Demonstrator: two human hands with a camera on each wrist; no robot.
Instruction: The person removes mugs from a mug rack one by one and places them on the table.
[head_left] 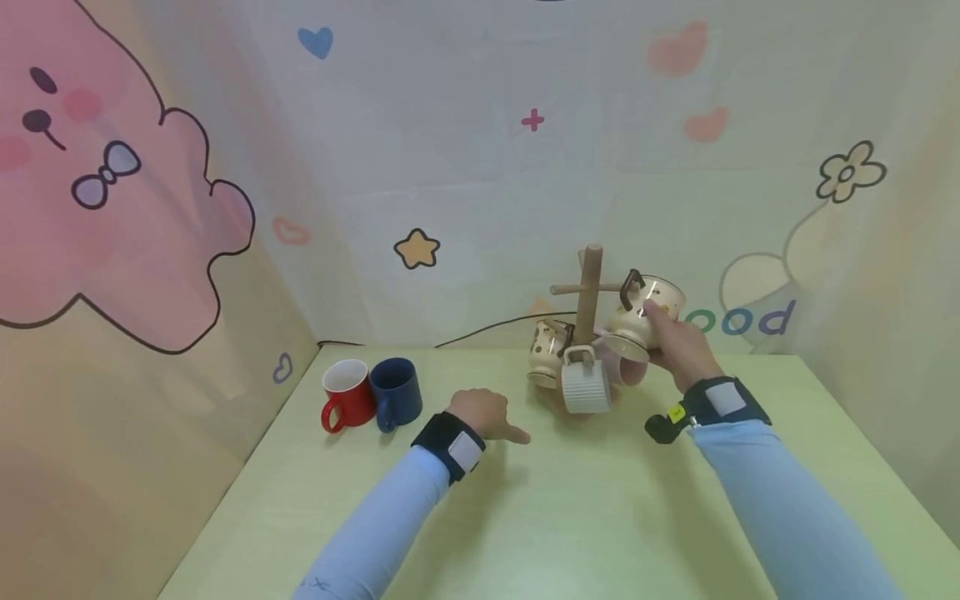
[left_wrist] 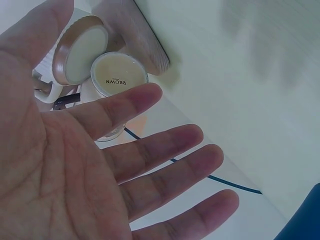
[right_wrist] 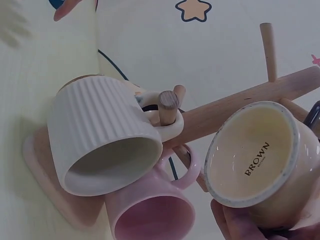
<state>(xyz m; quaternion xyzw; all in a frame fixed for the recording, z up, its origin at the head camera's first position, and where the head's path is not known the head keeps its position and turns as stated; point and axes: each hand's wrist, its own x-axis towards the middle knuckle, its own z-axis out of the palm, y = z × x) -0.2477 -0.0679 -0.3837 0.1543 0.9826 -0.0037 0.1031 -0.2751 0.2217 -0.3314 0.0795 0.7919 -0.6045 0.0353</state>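
My right hand [head_left: 684, 343] grips a cream spotted mug [head_left: 660, 296] by its body, tilted, its brown handle at the tip of an upper right peg of the wooden mug tree [head_left: 590, 292]. Whether the peg passes through the handle, I cannot tell. In the right wrist view, that mug's base [right_wrist: 252, 155] reads "BROWN". On lower pegs hang a white ribbed mug [right_wrist: 105, 135], a pink mug [right_wrist: 155, 215] and a second cream spotted mug [head_left: 544, 354]. My left hand [head_left: 482, 414] is held above the table, fingers spread and holding nothing in the left wrist view.
A red mug [head_left: 349, 396] and a dark blue mug [head_left: 397, 393] stand side by side at the table's back left. Behind the pale table [head_left: 570, 517] rises a cloth backdrop [head_left: 465, 167] with printed hearts and a star, close behind the mug tree.
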